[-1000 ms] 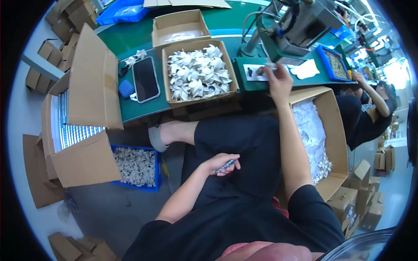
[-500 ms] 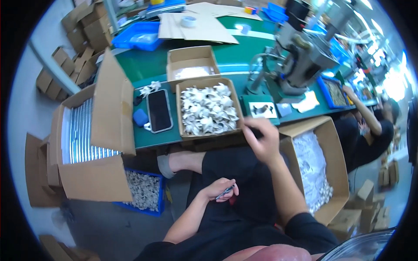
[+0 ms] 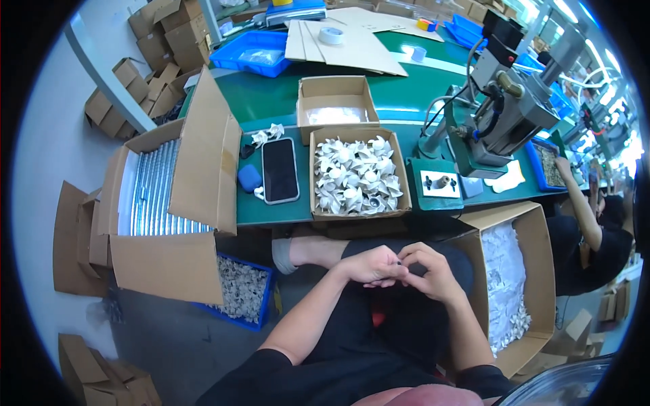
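Note:
My left hand (image 3: 374,266) is closed in a loose fist above my lap, around what appears to be a thin metal rod; only a small dark tip (image 3: 398,263) shows by the fingers. Against it, my right hand (image 3: 433,272) has thumb and fingers bent together in a pinch; anything between them is too small or hidden to name. On the bench ahead, a cardboard box (image 3: 313,181) is full of white finned impeller-like parts (image 3: 357,174). Beside this box, a bench press (image 3: 501,125) stands over a white fixture plate (image 3: 441,183).
To the left, an open carton (image 3: 226,162) holds rows of metal rods (image 3: 159,189). A phone (image 3: 280,170) lies on the green bench (image 3: 271,214). Below is a blue crate (image 3: 269,304) of small parts; on my right, a carton (image 3: 535,271) with white lining. A co-worker's arm (image 3: 583,210) is farther right.
My right hand has come back from the edge of the box of white parts to meet my left hand. The left hand has risen and moved right. The whole view has shifted slightly.

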